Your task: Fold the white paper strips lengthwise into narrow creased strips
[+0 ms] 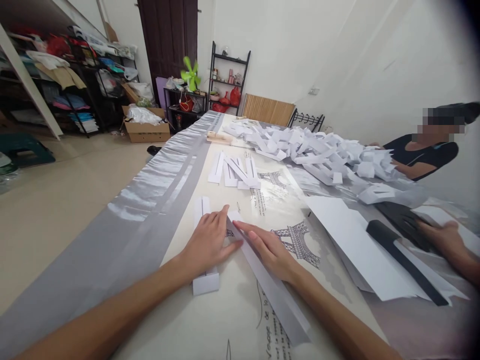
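A long folded white paper strip (pixel 275 295) lies slantwise in front of me, its near end toward the table's front. My left hand (pixel 208 240) is at its far end, index finger and thumb against the strip's left edge. From the other side, my right hand (pixel 268 250) holds the same strip near that end, fingers stretched along it and close together. Partly under my left hand and wrist lies another folded paper strip (pixel 205 284). Beyond my hands rests a small group of folded paper strips (pixel 234 171), some overlapping.
A large heap of folded white paper (pixel 307 147) covers the back right of the table. At right lie white sheets (pixel 352 240) with a black-handled tool (pixel 407 262) on top. A co-worker (pixel 423 150) sits across; another person's hand (pixel 446 242) reaches in at right.
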A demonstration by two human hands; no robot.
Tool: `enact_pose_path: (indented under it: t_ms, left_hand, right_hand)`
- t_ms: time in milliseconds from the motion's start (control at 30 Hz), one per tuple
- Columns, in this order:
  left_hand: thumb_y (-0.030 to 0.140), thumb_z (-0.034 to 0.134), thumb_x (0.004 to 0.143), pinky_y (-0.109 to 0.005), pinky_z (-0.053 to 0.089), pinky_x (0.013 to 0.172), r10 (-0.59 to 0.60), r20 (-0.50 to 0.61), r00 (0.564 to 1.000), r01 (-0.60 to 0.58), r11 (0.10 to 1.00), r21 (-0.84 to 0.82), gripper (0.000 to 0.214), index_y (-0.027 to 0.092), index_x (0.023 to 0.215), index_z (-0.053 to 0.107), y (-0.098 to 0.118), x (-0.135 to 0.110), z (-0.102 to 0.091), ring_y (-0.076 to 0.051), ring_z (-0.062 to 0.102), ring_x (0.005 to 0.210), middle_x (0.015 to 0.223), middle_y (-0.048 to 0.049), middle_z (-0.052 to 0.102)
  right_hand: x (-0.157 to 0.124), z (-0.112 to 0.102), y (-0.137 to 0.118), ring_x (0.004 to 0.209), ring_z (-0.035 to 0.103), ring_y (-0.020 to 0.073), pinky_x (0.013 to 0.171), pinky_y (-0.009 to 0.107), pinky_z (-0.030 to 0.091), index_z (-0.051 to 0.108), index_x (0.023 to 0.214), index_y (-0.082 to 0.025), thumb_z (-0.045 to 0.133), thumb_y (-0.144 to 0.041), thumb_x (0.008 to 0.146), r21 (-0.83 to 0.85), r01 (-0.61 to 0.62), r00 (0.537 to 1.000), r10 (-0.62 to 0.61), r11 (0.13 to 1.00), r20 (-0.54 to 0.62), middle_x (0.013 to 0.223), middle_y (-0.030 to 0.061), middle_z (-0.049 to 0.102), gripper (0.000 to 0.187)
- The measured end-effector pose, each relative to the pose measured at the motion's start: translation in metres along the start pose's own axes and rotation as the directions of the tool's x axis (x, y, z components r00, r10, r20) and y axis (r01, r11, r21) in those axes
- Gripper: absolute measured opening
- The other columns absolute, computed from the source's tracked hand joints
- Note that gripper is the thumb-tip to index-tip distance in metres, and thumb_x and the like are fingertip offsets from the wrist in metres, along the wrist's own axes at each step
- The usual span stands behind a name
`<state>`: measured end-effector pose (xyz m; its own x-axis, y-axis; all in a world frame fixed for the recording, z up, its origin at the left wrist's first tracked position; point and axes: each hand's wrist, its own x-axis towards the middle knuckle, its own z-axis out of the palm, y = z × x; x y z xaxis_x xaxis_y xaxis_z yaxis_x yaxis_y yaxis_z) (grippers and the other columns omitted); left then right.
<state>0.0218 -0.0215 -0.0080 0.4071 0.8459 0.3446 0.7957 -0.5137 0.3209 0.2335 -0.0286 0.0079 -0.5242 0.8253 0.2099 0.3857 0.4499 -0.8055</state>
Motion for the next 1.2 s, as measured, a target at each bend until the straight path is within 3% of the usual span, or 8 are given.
enact_pose_path:
  t_ms: [167, 333, 567, 700, 933, 1100, 1200]
  left_hand:
    - [0.062, 0.05, 0.097, -0.05, 0.04, 0.107, -0.01, -0.021, 1.0, 0.01, 1.0, -0.004, 0.08, 0.013, 0.153, 0.021, -0.001, 0.0, 0.0, -0.034, 0.054, 0.129, 0.136, -0.0204, 0.059]
    - [0.061, 0.05, 0.096, -0.051, 0.04, 0.107, 0.0, 0.001, 1.0, 0.0, 1.0, -0.009, 0.076, 0.013, 0.15, 0.026, -0.006, 0.001, -0.004, -0.035, 0.054, 0.129, 0.138, -0.0211, 0.057]
    - [0.06, 0.053, 0.095, -0.049, 0.043, 0.103, 0.01, 0.03, 1.0, -0.011, 1.0, 0.012, 0.061, 0.016, 0.136, 0.043, -0.009, 0.004, -0.013, -0.033, 0.058, 0.12, 0.128, -0.015, 0.06]
    - [0.058, 0.057, 0.096, -0.045, 0.046, 0.099, 0.082, 0.044, 0.996, -0.083, 0.996, 0.03, 0.048, 0.02, 0.125, 0.052, -0.008, 0.005, -0.017, -0.03, 0.058, 0.117, 0.128, -0.0113, 0.059]
    - [0.051, 0.054, 0.101, -0.037, 0.053, 0.085, 0.117, 0.167, 0.979, -0.136, 0.985, 0.106, 0.036, 0.018, 0.116, 0.059, -0.003, 0.005, -0.023, -0.026, 0.064, 0.106, 0.115, -0.0096, 0.066]
    - [0.059, 0.044, 0.103, -0.038, 0.054, 0.083, 0.137, 0.12, 0.983, -0.149, 0.983, 0.106, 0.047, 0.018, 0.116, 0.062, -0.005, 0.004, -0.02, -0.028, 0.065, 0.104, 0.111, -0.0107, 0.066]
    - [0.053, 0.044, 0.104, -0.039, 0.053, 0.084, 0.152, 0.128, 0.98, -0.168, 0.978, 0.124, 0.042, 0.017, 0.114, 0.064, -0.007, 0.004, -0.021, -0.028, 0.064, 0.103, 0.111, -0.011, 0.066]
  right_hand:
    - [-0.001, 0.006, 0.0, 0.15, 0.035, 0.0225, 0.125, 0.048, 0.031, 0.048, 0.151, -0.032, 0.035, -0.045, 0.109, -0.176, 0.0, 0.999, 0.006, 0.984, 0.034, 0.16, -0.0025, 0.041, 0.046]
    - [0.0, 0.008, 0.002, 0.148, 0.039, 0.0231, 0.123, 0.05, 0.035, 0.05, 0.15, -0.03, 0.034, -0.039, 0.11, -0.303, 0.062, 0.997, -0.047, 0.951, 0.056, 0.157, -0.0005, 0.046, 0.044]
    - [-0.002, 0.01, 0.008, 0.151, 0.033, 0.0212, 0.123, 0.047, 0.035, 0.036, 0.157, -0.033, 0.034, -0.039, 0.11, -0.353, 0.115, 0.992, -0.089, 0.928, 0.088, 0.159, -0.0022, 0.044, 0.047]
    - [-0.001, 0.011, 0.011, 0.151, 0.033, 0.0207, 0.122, 0.048, 0.036, 0.032, 0.159, -0.033, 0.034, -0.037, 0.11, -0.364, 0.14, 0.989, -0.112, 0.921, 0.098, 0.159, -0.0011, 0.044, 0.049]
    - [-0.001, 0.011, 0.01, 0.151, 0.033, 0.0213, 0.123, 0.05, 0.035, 0.028, 0.16, -0.034, 0.033, -0.033, 0.111, -0.37, 0.201, 0.978, -0.166, 0.907, 0.124, 0.16, -0.0002, 0.043, 0.05]
    - [-0.003, 0.008, 0.005, 0.144, 0.045, 0.0212, 0.118, 0.045, 0.043, 0.04, 0.155, -0.033, 0.032, -0.026, 0.109, -0.307, 0.153, 0.988, -0.152, 0.939, 0.027, 0.157, 0.0018, 0.047, 0.047]
    - [-0.004, 0.007, 0.006, 0.141, 0.05, 0.022, 0.117, 0.045, 0.045, 0.049, 0.15, -0.031, 0.035, -0.024, 0.108, -0.308, 0.119, 0.992, -0.125, 0.944, -0.001, 0.152, 0.0034, 0.053, 0.045]
